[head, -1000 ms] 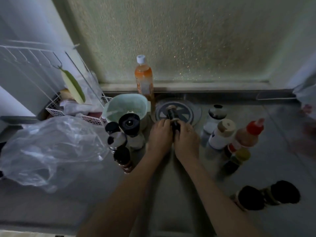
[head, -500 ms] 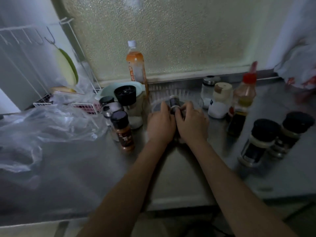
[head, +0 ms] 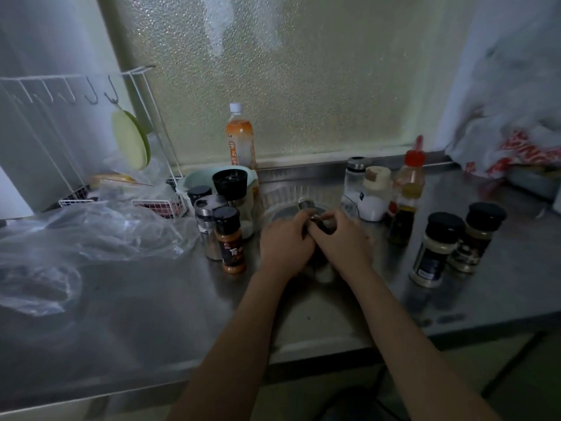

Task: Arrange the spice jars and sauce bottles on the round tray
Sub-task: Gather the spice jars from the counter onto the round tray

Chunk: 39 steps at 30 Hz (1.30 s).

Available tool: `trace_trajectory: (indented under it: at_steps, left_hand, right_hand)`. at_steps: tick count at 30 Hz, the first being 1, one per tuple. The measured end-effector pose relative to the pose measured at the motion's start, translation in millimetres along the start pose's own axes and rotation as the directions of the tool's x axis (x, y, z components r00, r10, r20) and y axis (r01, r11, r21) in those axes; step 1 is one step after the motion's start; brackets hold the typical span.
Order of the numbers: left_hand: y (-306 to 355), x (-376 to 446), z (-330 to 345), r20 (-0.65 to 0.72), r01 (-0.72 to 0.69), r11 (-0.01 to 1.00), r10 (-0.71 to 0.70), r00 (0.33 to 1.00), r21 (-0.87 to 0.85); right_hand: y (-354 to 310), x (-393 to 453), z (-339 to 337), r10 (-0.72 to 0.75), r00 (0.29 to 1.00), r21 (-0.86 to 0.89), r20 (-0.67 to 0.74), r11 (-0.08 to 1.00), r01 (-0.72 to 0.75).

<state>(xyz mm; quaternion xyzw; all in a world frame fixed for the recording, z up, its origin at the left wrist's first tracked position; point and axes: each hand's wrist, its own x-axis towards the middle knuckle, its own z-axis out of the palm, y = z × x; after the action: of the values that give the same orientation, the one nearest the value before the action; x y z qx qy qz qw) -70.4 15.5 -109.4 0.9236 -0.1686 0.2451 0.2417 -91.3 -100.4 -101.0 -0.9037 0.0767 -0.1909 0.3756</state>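
Note:
A clear round tray (head: 277, 194) lies on the steel counter below the window. My left hand (head: 283, 243) and my right hand (head: 341, 241) meet over its front part, both gripping a small dark jar with a metal cap (head: 306, 205); its body is mostly hidden by my fingers. Left of the tray stand an orange spice jar (head: 230, 241), a steel-capped shaker (head: 208, 226) and a black-topped grinder (head: 232, 189). To the right stand a red-capped sauce bottle (head: 406, 196), a white jar (head: 375, 192), a clear shaker (head: 355, 180) and two black-lidded jars (head: 434, 250) (head: 475, 238).
An orange drink bottle (head: 239, 136) stands against the window. A pale green bowl (head: 194, 180) sits behind the grinder. A crumpled clear plastic bag (head: 76, 238) covers the left counter. A white wire rack (head: 76, 141) stands at the back left; a printed bag (head: 516, 147) at the right.
The view has tilted up and pulled back. Both hands stay together on the small jar over the tray, barely shifting.

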Motion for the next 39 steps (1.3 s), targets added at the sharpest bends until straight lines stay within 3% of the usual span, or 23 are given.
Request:
trace_trajectory:
  at_steps: [3,9,16,18,20,23,25,28,32,34,35,37,39]
  left_hand:
    - [-1.9,1.7,1.1,0.017,0.0,0.999,0.001,1.0,-0.041]
    - [-12.2,7.5,-2.3,0.006,0.025,0.963,-0.024,1.0,-0.27]
    - [-9.6,11.6,-3.3,-0.031,-0.025,0.972,0.018,0.999,-0.232]
    - [-5.7,13.1,-4.0,-0.059,-0.025,0.982,0.014,0.998,-0.188]
    - [-3.6,15.5,-3.5,-0.108,0.004,0.981,-0.026,0.994,-0.194]
    - [-6.1,19.9,-2.7,-0.173,0.118,0.921,-0.193,0.966,-0.371]
    - [-6.0,20.5,-3.0,-0.182,0.164,0.901,-0.255,0.95,-0.401]
    - [-1.8,18.6,-3.7,-0.194,0.146,0.931,-0.22,0.956,-0.334]
    - [-2.5,11.7,-4.4,-0.253,0.104,0.974,-0.154,0.955,-0.2]
    - [0.2,4.9,-11.3,-0.336,0.022,0.991,-0.064,0.94,-0.128]
    - [2.4,1.4,-17.4,-0.415,-0.033,0.995,-0.009,0.91,-0.094]
    - [4.7,-5.9,-30.3,-0.621,-0.097,0.995,0.086,0.779,0.016]
    - [3.8,-15.0,-39.4,-0.756,-0.031,0.996,0.081,0.649,0.08]
  right_hand:
    - [-1.1,0.5,0.7,-0.007,1.0,0.044,-0.02,0.999,0.008]
    - [-9.3,-4.7,-4.2,-0.175,0.965,-0.12,-0.195,0.981,0.154]
    - [-12.4,-6.0,-5.7,-0.362,0.895,0.127,-0.261,0.906,0.403]
    - [-10.4,-6.7,-7.8,-0.434,0.818,0.084,-0.378,0.864,0.497]
    - [-5.8,-8.2,-13.3,-0.484,0.652,-0.092,-0.584,0.837,0.54]
    - [1.0,-14.2,-24.9,-0.439,0.392,-0.27,-0.808,0.868,0.416]
    - [6.0,-17.6,-29.2,-0.408,0.327,-0.312,-0.852,0.899,0.308]
    - [13.2,-16.5,-31.7,-0.323,0.337,-0.298,-0.884,0.946,0.127]
    - [15.5,-20.8,-30.4,-0.021,0.468,-0.052,-0.884,0.997,-0.053]
    - [16.0,-23.8,-28.8,0.006,0.506,-0.034,-0.863,0.997,-0.07]
    - [16.6,-24.1,-28.3,-0.003,0.507,-0.044,-0.862,0.997,-0.068]
    - [18.4,-22.7,-28.5,0.006,0.5,-0.033,-0.866,0.997,-0.069]
    - [20.0,-21.7,-28.4,0.065,0.504,0.026,-0.861,0.996,-0.084]
